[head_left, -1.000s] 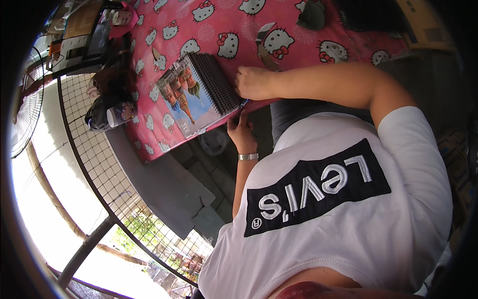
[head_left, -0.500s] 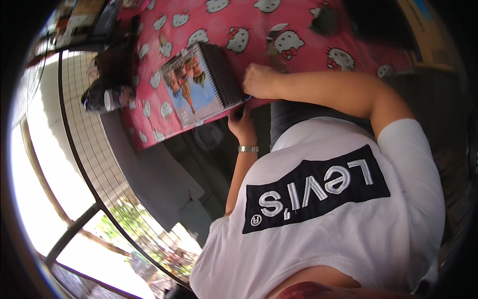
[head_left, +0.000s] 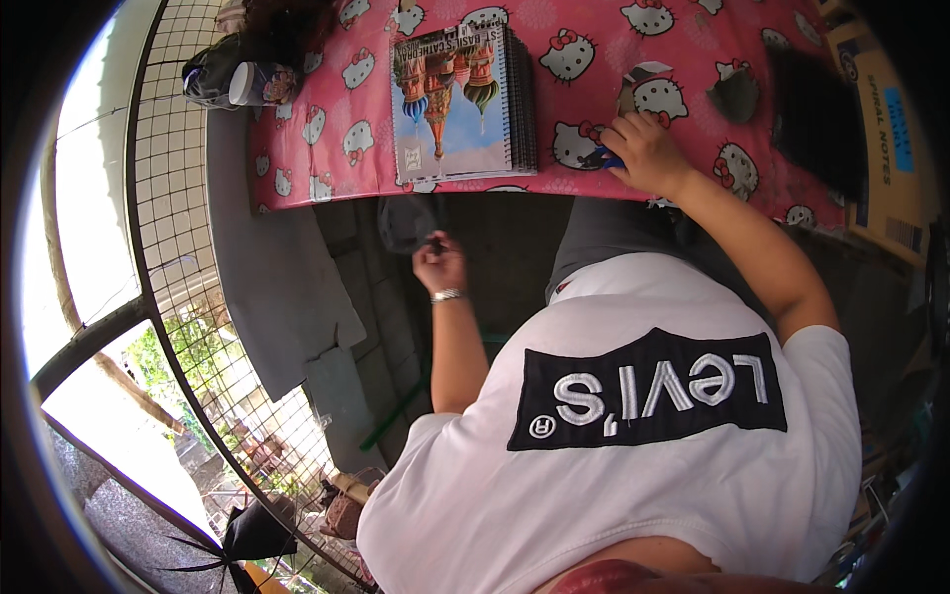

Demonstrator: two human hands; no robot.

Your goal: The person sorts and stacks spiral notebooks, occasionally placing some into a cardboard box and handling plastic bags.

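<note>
A stack of spiral notebooks (head_left: pixel 450 109) lies on the pink table, its top cover printed with colourful domed towers and its black coils facing right. Right of the stack, my right hand (head_left: pixel 648 153) rests at the tabletop, fingers curled over a small blue and dark object (head_left: pixel 611 159) mostly hidden by them. My left hand (head_left: pixel 441 267) hangs below the table's front edge, apart from the notebooks. Its fingers are closed around something small and dark, blurred and too small to name.
The table wears a pink cat-patterned cover (head_left: pixel 346 183). A white cup (head_left: pixel 243 85) and a black bag (head_left: pixel 205 79) stand at the left end. On the right are a dark grey piece (head_left: pixel 733 96), a black object (head_left: pixel 807 119) and a cardboard box (head_left: pixel 886 148). Wire mesh (head_left: pixel 173 267) runs along the left.
My right hand has moved right, away from the notebook coils. My left hand has dropped from the table edge beside the stack, down and to the left. The view has shifted as well.
</note>
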